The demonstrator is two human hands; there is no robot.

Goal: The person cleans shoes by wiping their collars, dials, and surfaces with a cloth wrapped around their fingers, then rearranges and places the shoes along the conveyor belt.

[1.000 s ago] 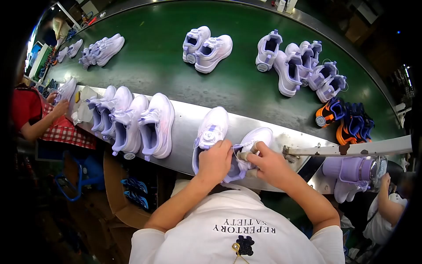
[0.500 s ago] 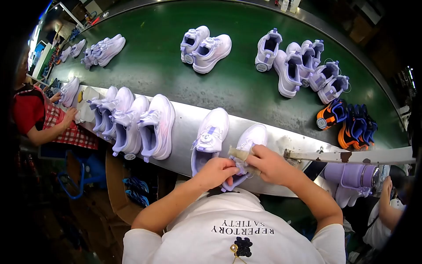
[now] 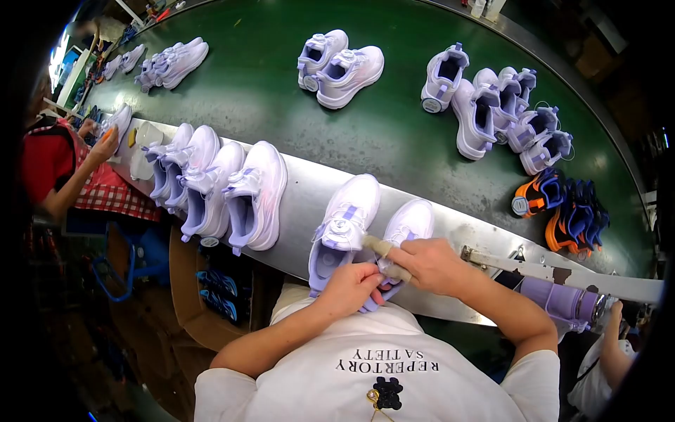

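Observation:
Over the opening of a white-and-lavender sneaker [image 3: 411,219] both hands meet, its toe pointing away from me. My left hand [image 3: 351,287] is closed in a pinch at the shoe's collar; what lies between the fingertips is hidden. My right hand [image 3: 434,266] has its fingers curled over the tongue area, with yellowish covers on some fingers. Whatever it grips is too small to name. Close to my left hand stands a matching sneaker [image 3: 351,211], upright, with a round dial and thin clear lace on its tongue.
More lavender sneakers [image 3: 256,193] line the metal ledge [image 3: 302,190] at left. On the green belt [image 3: 260,91] stand pairs of sneakers [image 3: 351,76] and orange-and-black shoes [image 3: 573,218]. A chipped white bar [image 3: 562,276] crosses at right. A co-worker [image 3: 56,169] handles a shoe at far left.
The view has shifted slightly. Both hands stay at the same sneaker, with small finger movements. The co-worker at left has raised a hand to a shoe.

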